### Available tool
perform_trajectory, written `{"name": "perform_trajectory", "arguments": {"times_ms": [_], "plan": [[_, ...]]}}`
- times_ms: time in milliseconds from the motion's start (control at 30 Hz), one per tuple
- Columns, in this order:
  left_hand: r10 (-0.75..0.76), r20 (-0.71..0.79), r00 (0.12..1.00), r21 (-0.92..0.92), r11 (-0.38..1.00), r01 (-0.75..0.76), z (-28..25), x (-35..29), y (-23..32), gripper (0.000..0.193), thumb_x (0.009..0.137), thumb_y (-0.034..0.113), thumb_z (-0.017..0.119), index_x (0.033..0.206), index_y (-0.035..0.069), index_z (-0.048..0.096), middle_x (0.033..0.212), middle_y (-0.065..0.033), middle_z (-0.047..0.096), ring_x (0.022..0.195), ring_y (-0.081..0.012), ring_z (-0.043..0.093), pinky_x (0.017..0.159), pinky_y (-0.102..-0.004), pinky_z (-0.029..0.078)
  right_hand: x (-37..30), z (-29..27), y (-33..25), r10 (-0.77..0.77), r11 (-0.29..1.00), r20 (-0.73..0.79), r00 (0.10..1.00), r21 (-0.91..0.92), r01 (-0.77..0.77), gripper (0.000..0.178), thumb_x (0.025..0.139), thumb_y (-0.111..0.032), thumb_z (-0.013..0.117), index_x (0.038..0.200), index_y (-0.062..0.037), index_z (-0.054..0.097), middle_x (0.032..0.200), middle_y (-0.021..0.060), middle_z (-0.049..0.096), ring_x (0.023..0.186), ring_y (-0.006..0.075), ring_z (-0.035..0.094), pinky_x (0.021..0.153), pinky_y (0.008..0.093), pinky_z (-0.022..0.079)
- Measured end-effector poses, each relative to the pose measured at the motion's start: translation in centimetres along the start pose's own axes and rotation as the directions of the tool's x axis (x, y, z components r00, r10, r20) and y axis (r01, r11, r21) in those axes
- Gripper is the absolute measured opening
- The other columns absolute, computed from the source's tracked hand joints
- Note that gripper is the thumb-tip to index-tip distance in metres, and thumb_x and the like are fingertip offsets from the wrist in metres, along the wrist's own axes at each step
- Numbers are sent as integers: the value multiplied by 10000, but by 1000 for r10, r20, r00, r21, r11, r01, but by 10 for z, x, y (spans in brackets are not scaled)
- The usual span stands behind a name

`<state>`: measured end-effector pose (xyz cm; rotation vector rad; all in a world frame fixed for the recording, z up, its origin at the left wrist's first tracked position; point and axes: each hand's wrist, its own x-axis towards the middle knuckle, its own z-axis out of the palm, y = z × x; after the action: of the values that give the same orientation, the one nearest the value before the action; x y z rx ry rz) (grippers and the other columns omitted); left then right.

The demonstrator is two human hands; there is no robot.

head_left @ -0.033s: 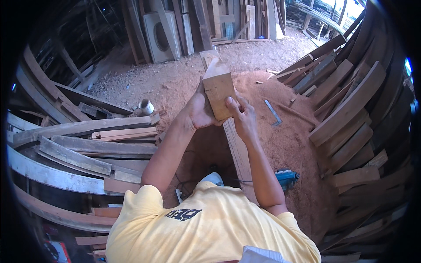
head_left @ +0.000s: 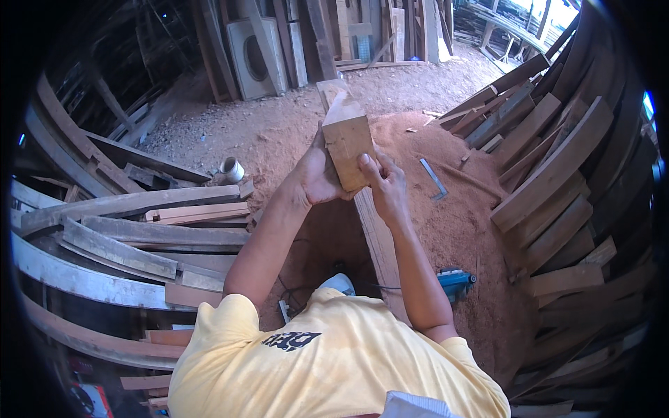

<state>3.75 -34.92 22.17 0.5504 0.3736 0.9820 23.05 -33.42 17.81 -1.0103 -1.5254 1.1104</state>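
A thick wooden block (head_left: 350, 150) is held up in front of me between both hands, its squared end face turned toward me and its length running away. My left hand (head_left: 319, 173) cups it from the left side and below, the fingers mostly hidden behind the wood. At the lower right edge, my right hand (head_left: 385, 180) grips the block with the thumb on the end face; its other fingers are partly hidden. Beneath the hands, a long wooden plank (head_left: 380, 240) slants toward me.
A metal square (head_left: 433, 180) lies on the sawdust (head_left: 463, 230) to the right, with a blue power tool (head_left: 456, 284) nearer me. Stacked timber (head_left: 557, 164) lines the right side; more boards (head_left: 164, 233) lie left, near a white cup-shaped container (head_left: 232, 168). Planks (head_left: 324, 38) lean at the back.
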Motion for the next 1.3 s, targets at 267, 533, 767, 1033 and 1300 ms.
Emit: {"name": "perform_trajectory", "arguments": {"times_ms": [267,533,767,1033,1300], "plan": [[21,-55,998,-21,1000,-22,14,10,-8,768,1081,769,251,1522,227,571,1442,-61,657,1271,-258,634,927,-534,535,3,-13,13,3,998,5,1000,57,-3,608,1054,-474,665,1398,27,668,1055,103,748,992,148,678,918,322,535],[-5,-83,997,-40,999,2,26,16,-11,882,1031,843,258,1499,164,570,1428,-128,628,1308,-297,622,1095,-587,503,-6,-27,-10,54,998,52,997,29,-56,599,1080,-495,634,1328,47,693,1109,101,746,992,151,690,885,321,549],[-56,-247,967,-55,998,43,10,-22,-65,868,967,820,516,1500,137,572,1386,-123,681,1254,-310,678,1093,-606,517,-60,-51,23,276,930,320,906,149,-336,866,1069,-562,624,1623,68,407,1548,251,580,1472,286,513,1250,401,351],[-105,-577,810,-60,994,86,-199,-74,-328,661,1000,482,638,1452,1,595,1360,-143,696,1214,-264,704,1070,-412,554,-145,-8,131,628,777,417,657,-307,-549,987,885,-619,791,1505,98,515,1405,262,675,1290,338,662,1105,410,512],[34,-613,789,432,851,298,-183,-21,-392,1132,945,782,583,1720,64,180,1684,-236,357,1576,-374,324,1288,-532,254,-162,-40,179,733,577,134,667,-643,-504,992,739,-463,869,1353,171,415,1165,388,685,1160,487,709,950,496,597]]}}
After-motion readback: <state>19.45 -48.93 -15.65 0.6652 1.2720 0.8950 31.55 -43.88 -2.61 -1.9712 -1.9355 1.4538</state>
